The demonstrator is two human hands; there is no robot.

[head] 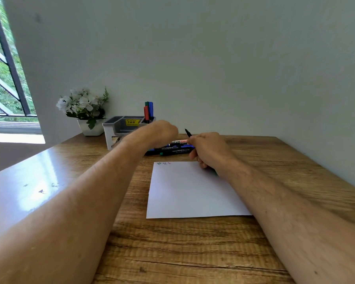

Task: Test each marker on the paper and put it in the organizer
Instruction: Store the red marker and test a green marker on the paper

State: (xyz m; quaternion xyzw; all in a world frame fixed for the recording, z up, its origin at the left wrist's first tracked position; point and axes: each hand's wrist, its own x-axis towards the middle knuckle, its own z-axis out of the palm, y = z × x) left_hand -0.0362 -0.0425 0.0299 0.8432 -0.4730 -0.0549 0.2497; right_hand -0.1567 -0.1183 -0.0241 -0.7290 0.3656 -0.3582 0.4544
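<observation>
A pale wall backs a wooden desk, with a window at ten o'clock and a pot of white flowers beside it; a sheet of paper lies at the desk's middle, carrying three small test marks near its top left corner. At twelve o'clock from the paper a row of markers lies on the desk; beyond it, at eleven o'clock, stands the grey organizer, with three markers upright in its right-hand compartment.

The right hand grips a marker in a closed fist, its dark tip pointing up and away at eleven o'clock, clear of the paper; a trace of green shows below the fist. The left hand hovers over the lying markers, just in front of the organizer, fingers curled; blur hides whether it holds a cap or anything else, so I cannot tell.

The step in hand looks like testing this marker; to do it well, turn the tip down, make a short stroke to the right of the existing marks, keep the sheet from sliding, then cap it firmly before standing it with the others.
</observation>
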